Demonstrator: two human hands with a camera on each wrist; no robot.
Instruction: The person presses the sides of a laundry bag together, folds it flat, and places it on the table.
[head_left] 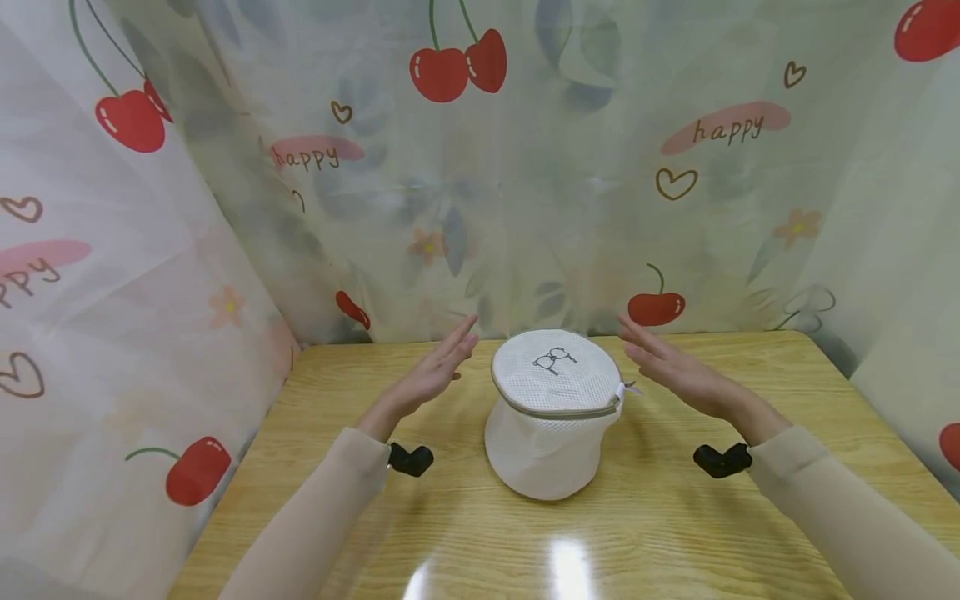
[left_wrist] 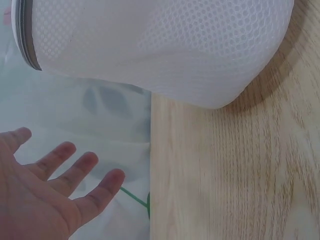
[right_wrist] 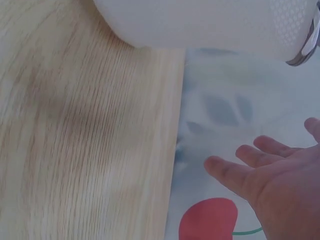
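A white mesh laundry bag (head_left: 551, 450) stands upright on the wooden table, round and drum-shaped. Its lid bears a small dark line drawing of glasses, and a grey zipper (head_left: 558, 412) runs round the rim, with the pull at the right. To the bag's left my left hand (head_left: 431, 375) is held up with fingers extended, apart from the bag. My right hand (head_left: 686, 375) is raised likewise on the other side, also apart from it. In the left wrist view the mesh side (left_wrist: 210, 50) shows above spread fingers. Both hands hold nothing.
The wood-grain table (head_left: 645, 533) reaches back to a hanging curtain (head_left: 525, 208) printed with cherries, hearts and the word happy. More of this cloth hangs at the left and right. Dark wrist-camera mounts (head_left: 411, 459) sit at both cuffs.
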